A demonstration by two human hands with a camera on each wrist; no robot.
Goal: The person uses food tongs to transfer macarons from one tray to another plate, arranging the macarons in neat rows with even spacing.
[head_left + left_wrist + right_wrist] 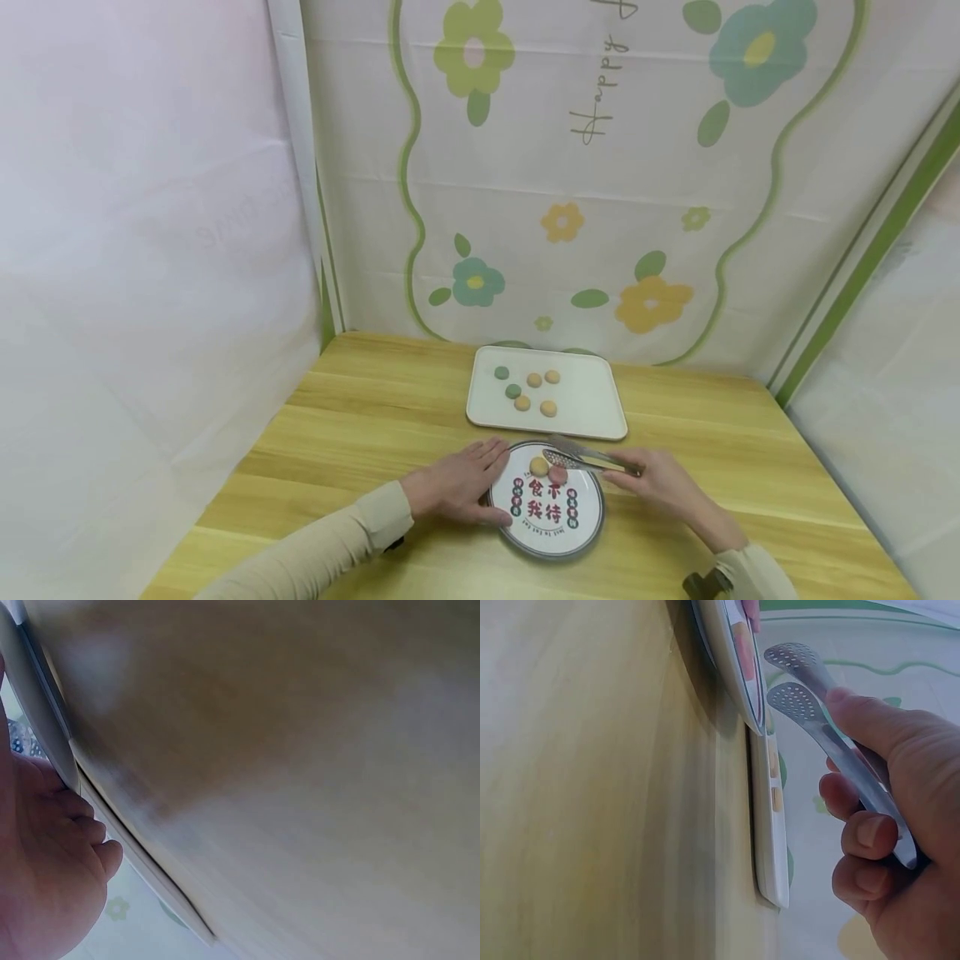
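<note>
Plate (551, 547), one; clock centred on it, head view. Near its 12: two small round pieces, one yellow piece (539, 466) and one pink piece (557, 476). Tray (588, 400), one, at 12, bears six more: two green pieces (502, 372), four tan pieces (548, 408).

Right hand (663, 487), about 3 o'clock, grips one pair of metal tongs (855, 772); tips parted, nothing between them, reaching over the plate rim near 12. Left hand (459, 483), between 9 and 10: fingers extended, touching the rim.

Surface: wood-grain table (375, 400). Flower-printed cloth (525, 167) at 12; white sheets (150, 250) at 10 and 2.

Edges: tray's far rim near table's back edge; near rim just beyond plate. Wood extends widely toward 4 and 8, past both forearms.
</note>
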